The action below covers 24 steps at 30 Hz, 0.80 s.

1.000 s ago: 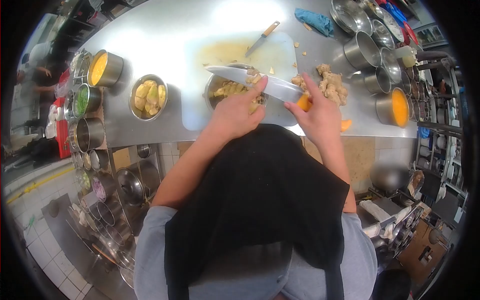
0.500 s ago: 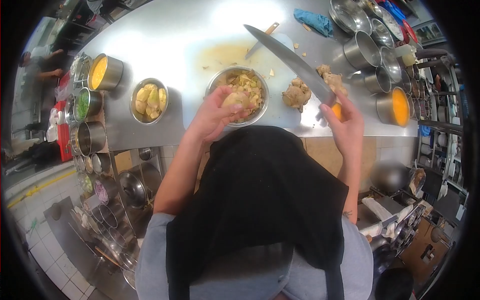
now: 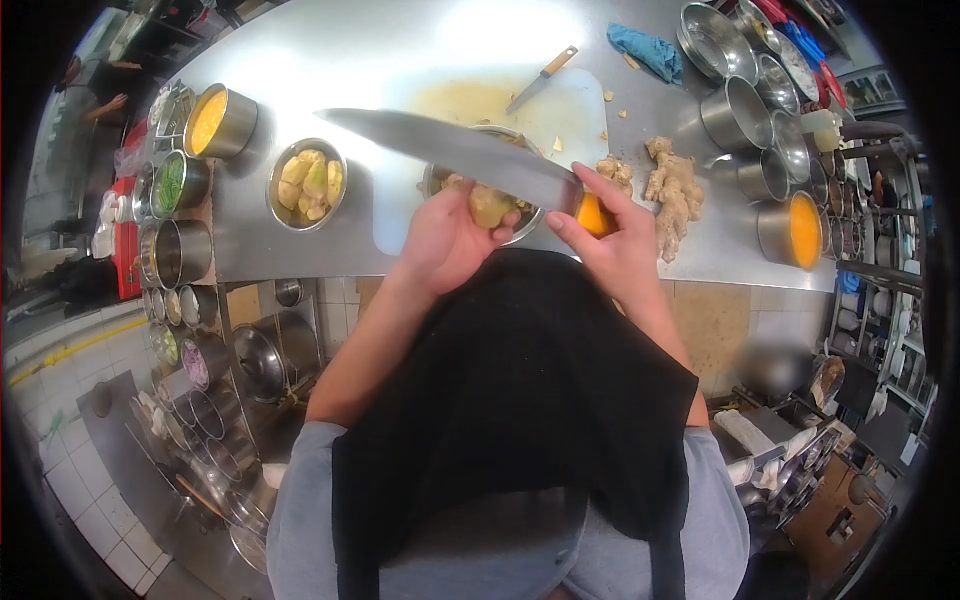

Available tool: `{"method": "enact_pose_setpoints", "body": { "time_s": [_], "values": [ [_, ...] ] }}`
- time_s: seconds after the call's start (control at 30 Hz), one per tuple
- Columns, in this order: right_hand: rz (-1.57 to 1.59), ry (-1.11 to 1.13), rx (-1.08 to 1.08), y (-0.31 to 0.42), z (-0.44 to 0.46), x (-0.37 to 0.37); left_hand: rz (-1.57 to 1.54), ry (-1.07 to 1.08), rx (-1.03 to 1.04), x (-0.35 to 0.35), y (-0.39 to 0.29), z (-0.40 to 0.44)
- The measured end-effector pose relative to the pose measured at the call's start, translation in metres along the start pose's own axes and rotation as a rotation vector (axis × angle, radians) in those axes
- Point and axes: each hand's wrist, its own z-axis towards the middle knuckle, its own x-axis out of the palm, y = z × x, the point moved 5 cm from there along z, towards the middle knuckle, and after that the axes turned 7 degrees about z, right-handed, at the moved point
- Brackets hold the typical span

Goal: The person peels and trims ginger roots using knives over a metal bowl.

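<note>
My left hand [image 3: 448, 235] is closed round a piece of ginger [image 3: 490, 206], peeled at least in part, above a metal bowl [image 3: 432, 180] of peelings and scraps. A large chef's knife [image 3: 450, 152] with a yellow-orange handle is gripped in my right hand [image 3: 618, 228]. Its wide blade points left and passes over the bowl, close above the ginger, hiding part of both; whether it touches the ginger I cannot tell. Unpeeled ginger roots [image 3: 674, 195] lie to the right of my right hand. On the left, a second metal bowl [image 3: 343, 200] contains peeled ginger pieces [image 3: 310, 185].
A small knife [image 3: 543, 78] lies on the white cutting board [image 3: 395, 215]. Behind it is a blue cloth [image 3: 648, 52]. Pots of orange liquid stand at the left [image 3: 233, 125] and right [image 3: 775, 228]. Several metal bowls and pots crowd the far right. Another person [image 3: 95, 105] is at far left.
My right hand has brought the large knife left and turned its blade across the bowl, towards the ginger. My left hand has shifted slightly right, still holding the ginger.
</note>
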Motion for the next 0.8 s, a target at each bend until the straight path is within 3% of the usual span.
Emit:
{"method": "enact_pose_setpoints", "body": {
  "time_s": [0.03,0.13,0.23,0.37,0.57,0.67,0.8],
  "values": [
    [-0.031,-0.031,-0.113,0.004,0.001,0.005,-0.016,0.007,0.026,-0.004,0.003,0.004],
    [-0.221,0.065,-0.334,0.025,0.003,0.021,0.045,-0.233,0.124,-0.006,0.013,0.004],
    [-0.296,0.159,-0.334,0.025,0.005,0.032,-0.153,-0.132,0.077,0.0,0.016,0.009],
    [-0.295,0.147,-0.375,0.027,0.009,0.034,-0.061,-0.088,0.185,0.001,0.015,0.011],
    [-0.325,0.117,-0.414,0.03,0.011,0.031,-0.163,0.004,0.143,0.009,0.018,0.013],
    [-0.331,0.116,-0.427,0.03,0.011,0.029,-0.15,0.005,0.127,0.013,0.015,0.012],
    [-0.247,0.07,-0.408,0.023,0.015,0.026,-0.014,-0.147,0.166,0.003,0.014,0.01]
  ]
}}
